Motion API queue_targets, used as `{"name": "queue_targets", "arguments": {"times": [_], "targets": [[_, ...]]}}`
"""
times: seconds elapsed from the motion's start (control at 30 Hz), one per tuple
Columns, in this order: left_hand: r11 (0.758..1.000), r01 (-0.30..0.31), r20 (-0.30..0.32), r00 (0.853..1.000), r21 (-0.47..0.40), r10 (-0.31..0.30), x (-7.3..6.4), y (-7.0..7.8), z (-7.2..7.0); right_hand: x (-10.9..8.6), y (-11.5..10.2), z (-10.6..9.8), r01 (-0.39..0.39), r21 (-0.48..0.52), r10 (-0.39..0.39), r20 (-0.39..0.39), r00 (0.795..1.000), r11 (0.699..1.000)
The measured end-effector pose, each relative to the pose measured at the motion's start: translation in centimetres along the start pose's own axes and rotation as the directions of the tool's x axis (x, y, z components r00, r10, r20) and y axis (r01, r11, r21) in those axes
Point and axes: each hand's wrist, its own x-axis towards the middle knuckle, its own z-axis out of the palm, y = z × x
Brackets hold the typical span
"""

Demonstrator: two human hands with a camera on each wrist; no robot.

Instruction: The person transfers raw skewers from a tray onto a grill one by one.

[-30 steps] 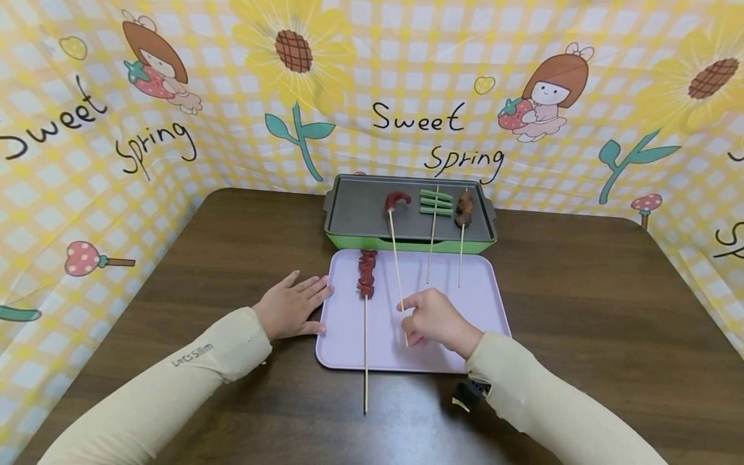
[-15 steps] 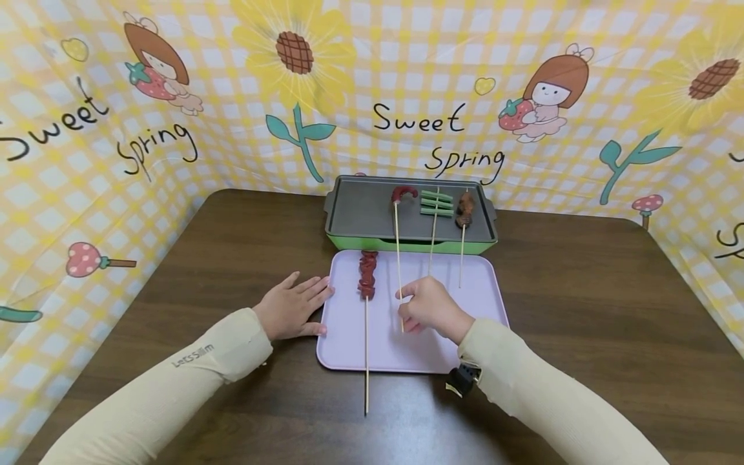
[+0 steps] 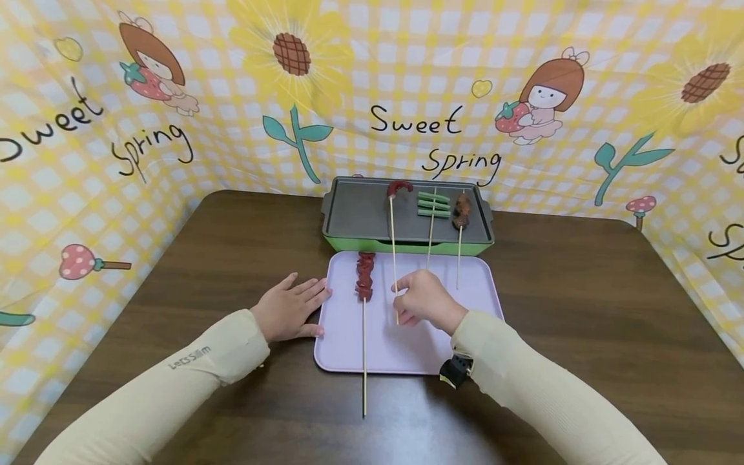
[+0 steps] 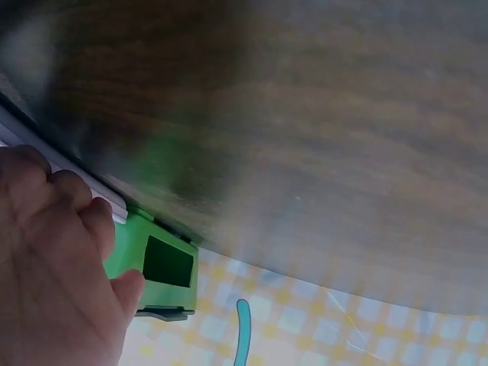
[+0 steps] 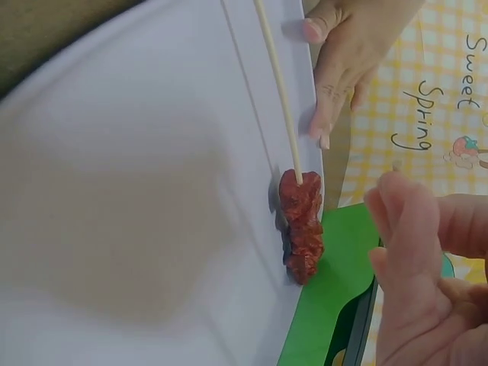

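Observation:
My right hand [image 3: 427, 300] pinches the stick of a skewer with a curled dark-red piece [image 3: 400, 188] at its tip. That piece is over the left-middle part of the grill pan [image 3: 354, 213]. In the right wrist view, fingers [image 5: 412, 252] curl in, with only the stick's end showing. My left hand [image 3: 289, 309] lies with straight fingers at the left rim of the lilac tray [image 3: 343, 349], touching it. A skewer of red meat chunks [image 3: 364, 276] rests on the tray, its stick reaching past the front rim.
On the pan's right side lie a skewer of green vegetable sticks [image 3: 433, 205] and a brown meat skewer [image 3: 462, 212], their sticks sticking out over the tray. The pan sits on a green base [image 3: 349, 245]. A patterned cloth [image 3: 407, 64] hangs behind the wooden table [image 3: 581, 310].
My right hand has moved forward and a little left with its skewer, carrying the curled red piece farther back over the pan. The left hand stays at the tray's rim.

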Motion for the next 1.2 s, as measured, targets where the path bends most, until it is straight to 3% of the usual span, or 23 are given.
{"name": "queue_targets", "arguments": {"times": [0.57,1.2], "targets": [[0.999,0.009,-0.001,1.000,-0.030,-0.009,0.2,0.8,-0.1,0.3,0.4,0.1,-0.022,-0.028,0.021,-0.026,0.999,0.999],[0.999,0.029,-0.003,1.000,-0.023,-0.029,-0.2,0.6,-0.3,0.8,-1.0,-0.5,-0.009,-0.001,0.009,-0.006,1.000,1.000]]}}
